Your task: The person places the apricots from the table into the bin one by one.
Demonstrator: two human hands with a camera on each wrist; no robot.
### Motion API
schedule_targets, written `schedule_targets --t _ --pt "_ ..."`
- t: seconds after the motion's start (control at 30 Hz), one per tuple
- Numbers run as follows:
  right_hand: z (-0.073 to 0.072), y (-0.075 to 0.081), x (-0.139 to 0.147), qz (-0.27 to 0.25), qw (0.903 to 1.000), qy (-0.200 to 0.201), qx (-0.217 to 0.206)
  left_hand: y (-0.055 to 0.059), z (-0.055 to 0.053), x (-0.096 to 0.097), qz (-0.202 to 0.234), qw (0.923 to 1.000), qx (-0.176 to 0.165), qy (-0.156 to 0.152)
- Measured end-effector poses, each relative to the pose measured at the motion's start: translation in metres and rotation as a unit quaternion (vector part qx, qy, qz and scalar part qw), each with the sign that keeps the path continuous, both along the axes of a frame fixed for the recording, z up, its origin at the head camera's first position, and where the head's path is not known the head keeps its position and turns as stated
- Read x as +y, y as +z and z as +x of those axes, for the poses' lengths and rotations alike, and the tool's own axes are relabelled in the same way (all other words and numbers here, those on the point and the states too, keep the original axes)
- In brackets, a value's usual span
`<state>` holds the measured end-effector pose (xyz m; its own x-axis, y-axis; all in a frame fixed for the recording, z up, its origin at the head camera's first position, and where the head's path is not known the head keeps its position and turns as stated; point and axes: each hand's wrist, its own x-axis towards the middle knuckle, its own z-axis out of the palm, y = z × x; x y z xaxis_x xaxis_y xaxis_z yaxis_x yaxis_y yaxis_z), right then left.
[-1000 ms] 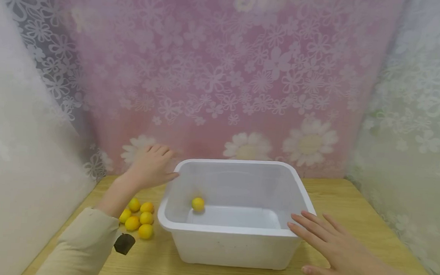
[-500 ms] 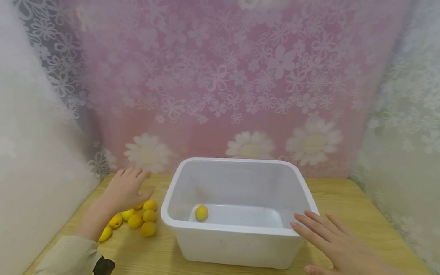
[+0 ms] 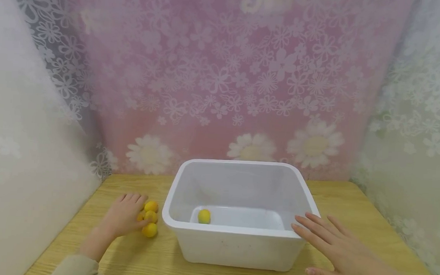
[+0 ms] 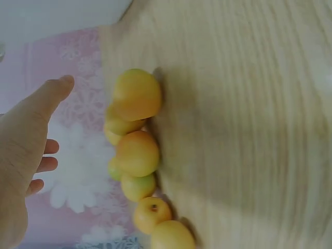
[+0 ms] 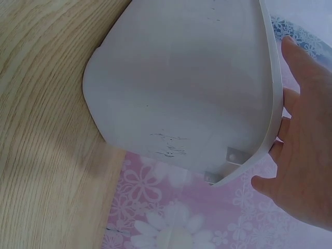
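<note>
My left hand (image 3: 122, 216) reaches over a cluster of small yellow-orange fruits (image 3: 149, 230) on the table, left of a white plastic tub. It hides some of them in the head view. In the left wrist view its thumb stands out straight, and the round fruits (image 4: 137, 153) lie in a row beside it. One yellow fruit (image 3: 204, 216) sits on the floor of the white tub (image 3: 236, 248), near its left end. My right hand (image 3: 343, 254) is spread at the tub's right front corner, straight fingertips at the rim (image 5: 277, 98).
The wooden table (image 3: 151, 268) carries the tub in its middle. A pink flowered backdrop (image 3: 223, 91) rises behind the table, with pale sheets (image 3: 419, 158) closing in the sides.
My left hand has moved from beside the tub's back left corner, left and down onto the fruits. The fruit in the tub has shifted slightly in view. My right hand stays at the rim.
</note>
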<state>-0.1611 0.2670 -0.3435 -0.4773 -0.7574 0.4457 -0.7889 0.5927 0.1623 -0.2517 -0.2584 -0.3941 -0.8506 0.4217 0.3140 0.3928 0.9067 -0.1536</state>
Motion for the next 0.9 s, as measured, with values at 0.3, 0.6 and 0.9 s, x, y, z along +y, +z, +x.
schedule_targets --t 0.3,0.6,0.9 --pt "0.001 -0.001 0.0 0.004 1.0 -0.002 -0.002 -0.03 0.004 -0.002 -0.003 0.9999 -0.013 0.004" --pt "0.001 -0.001 0.0 -0.008 0.9999 0.005 0.005 -0.046 0.008 -0.002 0.003 0.9998 -0.019 -0.003" --pt "0.0 -0.001 0.0 -0.002 1.0 0.003 0.003 -0.052 0.009 0.001 -0.009 0.9992 -0.039 -0.005"
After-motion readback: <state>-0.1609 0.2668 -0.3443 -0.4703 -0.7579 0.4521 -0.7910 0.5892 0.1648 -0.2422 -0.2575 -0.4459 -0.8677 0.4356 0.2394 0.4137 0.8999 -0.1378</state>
